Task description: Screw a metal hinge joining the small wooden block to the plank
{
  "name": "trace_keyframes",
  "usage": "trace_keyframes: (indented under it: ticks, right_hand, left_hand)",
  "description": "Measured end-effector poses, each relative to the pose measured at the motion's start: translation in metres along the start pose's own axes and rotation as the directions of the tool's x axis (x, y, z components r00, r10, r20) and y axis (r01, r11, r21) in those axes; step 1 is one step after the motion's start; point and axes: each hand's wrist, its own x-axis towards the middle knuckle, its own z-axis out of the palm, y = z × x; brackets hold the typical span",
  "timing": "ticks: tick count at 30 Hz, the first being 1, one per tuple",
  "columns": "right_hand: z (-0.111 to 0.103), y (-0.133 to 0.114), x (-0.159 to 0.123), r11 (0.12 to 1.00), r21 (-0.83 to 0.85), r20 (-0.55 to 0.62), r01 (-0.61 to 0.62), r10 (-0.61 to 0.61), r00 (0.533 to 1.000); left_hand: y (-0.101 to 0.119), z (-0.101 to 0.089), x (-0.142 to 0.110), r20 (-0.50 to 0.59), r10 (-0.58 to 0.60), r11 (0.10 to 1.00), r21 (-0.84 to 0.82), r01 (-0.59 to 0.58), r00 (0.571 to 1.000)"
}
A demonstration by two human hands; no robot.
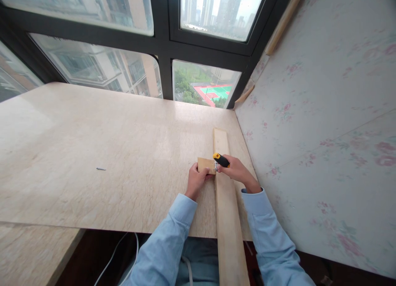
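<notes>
My left hand pinches a small flat tan wooden board, thumb on top, holding it against the left edge of a long plank. A small silver metal piece, perhaps a hinge, shows where board and plank meet. My right hand is closed around what looks like a screwdriver with a black and yellow handle, just above the metal piece. The screwdriver's tip is hidden, so I cannot tell what it touches.
The plank lies along the right of a marble-patterned ledge and overhangs its front edge. A small metal screw or nail lies at the left. A flowered wall bounds the right side, dark-framed windows the back. A white cable hangs below.
</notes>
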Motion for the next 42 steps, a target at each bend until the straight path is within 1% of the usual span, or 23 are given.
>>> trace_keyframes:
  ticks: [5, 10, 13, 16, 20, 25, 29, 32, 34, 36, 38, 40, 42]
  right_hand:
    - [-0.003, 0.003, 0.000, 0.995, 0.079, 0.023, -0.060, 0.058, 0.998]
    - [-0.007, 0.015, 0.001, 0.991, 0.134, 0.078, -0.023, 0.012, 0.997]
    - [-0.009, 0.019, 0.001, 0.987, 0.156, 0.099, -0.042, 0.027, 0.995]
    - [-0.009, 0.019, 0.001, 0.989, 0.141, 0.101, -0.048, 0.034, 0.994]
    - [-0.010, 0.018, 0.000, 0.989, 0.140, 0.100, -0.039, 0.026, 0.995]
    - [-0.011, 0.018, 0.000, 0.980, 0.176, 0.133, -0.090, 0.067, 0.989]
    - [-0.010, 0.019, 0.000, 0.975, 0.187, 0.136, -0.116, 0.091, 0.987]
    - [-0.010, 0.018, 0.000, 0.977, 0.177, 0.128, -0.120, 0.098, 0.987]
    - [-0.010, 0.018, 0.000, 0.978, 0.173, 0.120, -0.119, 0.099, 0.988]
    - [-0.009, 0.017, 0.000, 0.978, 0.175, 0.113, -0.114, 0.095, 0.989]
    - [-0.009, 0.017, 0.000, 0.978, 0.179, 0.109, -0.106, 0.088, 0.990]
    - [-0.009, 0.017, 0.000, 0.978, 0.182, 0.107, -0.099, 0.080, 0.991]
    - [-0.008, 0.017, -0.001, 0.979, 0.179, 0.103, -0.093, 0.075, 0.992]
  left_hand:
    - [-0.002, 0.000, 0.001, 0.007, 0.008, 1.000, -0.005, -0.008, 1.000]
    - [-0.002, 0.000, 0.001, -0.011, 0.024, 0.999, 0.027, -0.023, 1.000]
    - [-0.002, 0.001, 0.002, -0.020, 0.027, 0.999, 0.044, -0.027, 0.999]
    - [-0.001, 0.002, 0.002, -0.033, 0.023, 0.998, 0.054, -0.021, 0.999]
    - [0.001, 0.004, 0.001, -0.048, 0.007, 1.000, 0.030, -0.006, 0.999]
    - [0.003, 0.005, 0.000, -0.044, -0.018, 1.000, 0.006, 0.018, 0.999]
    - [0.007, 0.005, 0.001, -0.050, -0.051, 0.998, -0.032, 0.050, 0.997]
    - [0.012, 0.003, -0.001, -0.013, -0.095, 0.993, -0.072, 0.093, 0.995]
    - [0.015, 0.000, -0.003, 0.020, -0.109, 0.991, -0.071, 0.110, 0.994]
    - [0.018, -0.003, -0.004, 0.032, -0.093, 0.995, -0.033, 0.094, 0.995]
    - [0.021, -0.007, -0.005, 0.017, -0.070, 0.997, 0.045, 0.069, 0.997]
    - [0.023, -0.010, -0.004, 0.006, -0.035, 0.987, 0.160, 0.033, 0.999]
    - [0.027, -0.014, -0.003, 0.017, 0.042, 0.956, 0.291, -0.045, 0.999]
